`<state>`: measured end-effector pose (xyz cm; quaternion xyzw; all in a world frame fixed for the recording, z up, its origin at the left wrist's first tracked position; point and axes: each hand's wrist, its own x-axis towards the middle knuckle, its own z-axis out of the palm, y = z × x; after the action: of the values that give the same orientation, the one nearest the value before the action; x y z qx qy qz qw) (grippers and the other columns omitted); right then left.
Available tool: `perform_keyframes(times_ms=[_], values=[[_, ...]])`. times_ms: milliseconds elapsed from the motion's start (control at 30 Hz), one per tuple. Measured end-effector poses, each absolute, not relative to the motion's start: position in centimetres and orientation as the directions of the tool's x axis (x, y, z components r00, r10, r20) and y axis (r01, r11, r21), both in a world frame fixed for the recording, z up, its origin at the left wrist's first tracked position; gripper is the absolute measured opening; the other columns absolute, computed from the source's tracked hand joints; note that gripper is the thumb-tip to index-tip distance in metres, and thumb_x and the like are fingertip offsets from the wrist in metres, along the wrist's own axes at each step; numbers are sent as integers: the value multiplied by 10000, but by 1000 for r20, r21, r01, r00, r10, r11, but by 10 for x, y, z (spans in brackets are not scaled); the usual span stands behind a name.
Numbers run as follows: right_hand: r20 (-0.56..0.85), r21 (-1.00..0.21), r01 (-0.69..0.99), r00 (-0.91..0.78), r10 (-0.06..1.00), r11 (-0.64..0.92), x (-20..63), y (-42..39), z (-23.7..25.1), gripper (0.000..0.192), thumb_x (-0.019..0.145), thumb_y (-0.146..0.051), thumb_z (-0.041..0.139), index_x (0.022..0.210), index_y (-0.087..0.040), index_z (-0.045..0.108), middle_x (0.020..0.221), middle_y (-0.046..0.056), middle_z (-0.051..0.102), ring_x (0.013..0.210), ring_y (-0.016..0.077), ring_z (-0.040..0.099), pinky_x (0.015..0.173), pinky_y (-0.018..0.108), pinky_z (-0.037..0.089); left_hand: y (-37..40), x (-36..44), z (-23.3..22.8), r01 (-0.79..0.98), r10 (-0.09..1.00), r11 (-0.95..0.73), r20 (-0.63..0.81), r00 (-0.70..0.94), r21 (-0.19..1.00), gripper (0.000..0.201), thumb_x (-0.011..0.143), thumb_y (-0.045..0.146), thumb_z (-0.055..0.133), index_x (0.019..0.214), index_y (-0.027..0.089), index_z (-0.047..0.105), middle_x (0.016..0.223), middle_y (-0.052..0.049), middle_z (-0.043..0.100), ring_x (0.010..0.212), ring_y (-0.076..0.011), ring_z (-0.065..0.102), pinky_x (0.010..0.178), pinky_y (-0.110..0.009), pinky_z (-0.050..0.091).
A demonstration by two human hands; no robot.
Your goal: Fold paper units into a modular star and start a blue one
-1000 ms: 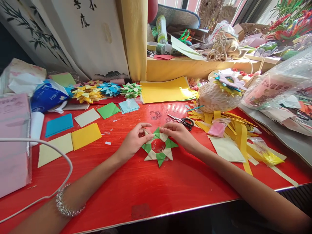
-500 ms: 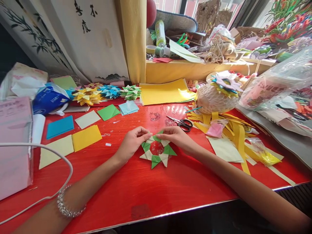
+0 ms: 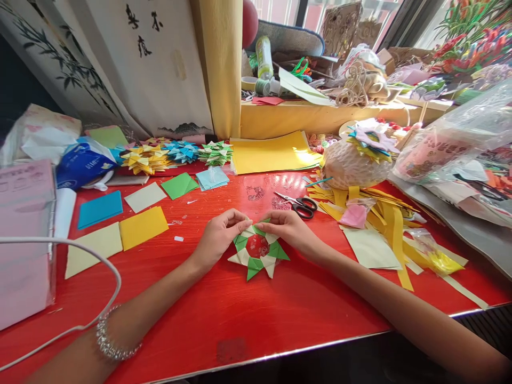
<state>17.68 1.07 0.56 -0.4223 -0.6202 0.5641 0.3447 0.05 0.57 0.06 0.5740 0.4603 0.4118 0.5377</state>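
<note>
Centrally, over a red tabletop [image 3: 192, 320], a person's two bare hands grasp a ring-shaped star [image 3: 255, 265] folded from green and white paper. The left hand [image 3: 218, 237] pinches its far edge, left of centre, between thumb and bent fingers; the right hand [image 3: 290, 229] pinches that same far edge just to the right, so the two sets of fingertips almost meet. The near half of the ring is free, its points aimed toward the person; whether they rest on the table or hover just above it, I cannot tell.

Several things could go wrong, in my judgement. Too firm a pinch might crease or crush a point. If the hands pulled apart, the interlocked pieces could slip out of one another, since no glue or tape shows. If they pushed together unevenly, the ring might buckle out of its round shape. The fingers also cover the far joint, so a piece seated askew there would be hard to notice.

Beyond the right hand, black-handled scissors [image 3: 302, 207] lie partly open, near enough that a careless backward sweep of the knuckles might knock them
</note>
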Motion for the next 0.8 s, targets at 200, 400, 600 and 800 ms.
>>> perform_keyframes(times_ms=[200, 400, 600, 800], values=[[-31, -999, 18, -335, 942, -26, 171, 7, 8, 255, 726, -383, 601, 768, -132, 605, 661, -2, 575, 587, 97, 498, 529, 211, 359, 4, 1, 4, 119, 949, 23, -59, 310, 993, 209, 725, 361, 603, 715, 153, 576, 669, 20, 543, 623, -94, 484, 574, -199, 373], [-94, -954, -267, -153, 984, -133, 172, 13, 4, 291, 746, -423, 565, 884, -169, 594, 786, 23, 611, 728, 128, 575, 653, 233, 439, 11, -10, 10, -3, 993, 46, -46, 107, 999, 238, 719, 395, 605, 712, 158, 586, 665, 1, 595, 635, -96, 517, 558, -181, 387], [-144, -871, -453, -137, 980, -191, 178, 21, -2, 257, 729, -390, 590, 824, -152, 574, 744, 50, 628, 680, 126, 591, 626, 224, 456, 37, -38, 22, -148, 987, -23, -1, -163, 989, 283, 652, 413, 658, 763, 163, 584, 653, 32, 553, 408, -23, 365, 395, -166, 311], [-119, -870, -459, -161, 980, -182, 179, 21, -3, 262, 702, -369, 620, 828, -147, 566, 679, 26, 597, 608, 108, 560, 577, 210, 437, 83, -63, 43, -39, 976, -78, 68, -209, 996, 267, 640, 377, 684, 726, 149, 576, 658, 35, 526, 459, -50, 467, 465, -194, 409]])
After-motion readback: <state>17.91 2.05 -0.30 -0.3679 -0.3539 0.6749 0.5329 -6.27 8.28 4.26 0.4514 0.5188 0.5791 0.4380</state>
